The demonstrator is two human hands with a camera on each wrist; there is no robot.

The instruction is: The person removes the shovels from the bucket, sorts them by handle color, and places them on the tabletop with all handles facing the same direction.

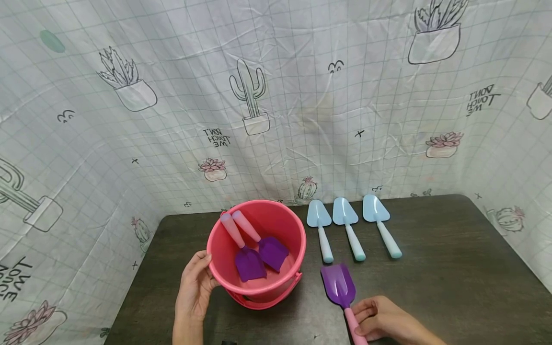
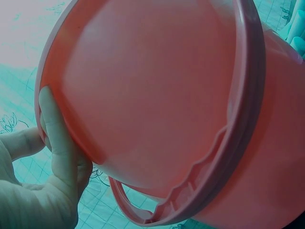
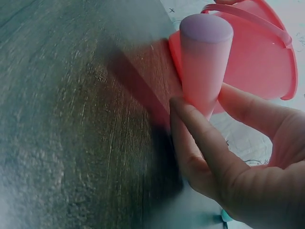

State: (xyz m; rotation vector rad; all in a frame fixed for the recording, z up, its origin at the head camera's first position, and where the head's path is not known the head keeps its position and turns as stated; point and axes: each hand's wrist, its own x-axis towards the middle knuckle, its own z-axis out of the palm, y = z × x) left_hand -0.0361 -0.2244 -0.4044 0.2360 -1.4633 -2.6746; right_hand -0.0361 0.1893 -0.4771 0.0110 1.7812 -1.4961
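My left hand (image 1: 196, 282) grips the rim of a pink bucket (image 1: 278, 220) from its left side; in the left wrist view the thumb and fingers pinch that rim. Two purple toy shovels (image 1: 250, 263) with pink handles lie inside, handles leaning on the far-left wall. To the right of the bucket, my right hand (image 1: 384, 318) pinches the pink handle of a third purple shovel (image 1: 338, 282) between thumb and fingers, as the right wrist view also shows. Its blade points away from me; whether it touches the table I cannot tell.
Three light-blue toy trowels (image 1: 345, 211) lie in a row at the back of the dark wooden table (image 1: 453, 249), handles toward me. A white sheet with cactus drawings (image 1: 302, 105) hangs behind the table and along its sides. The bucket's handle (image 1: 297, 280) hangs down in front.
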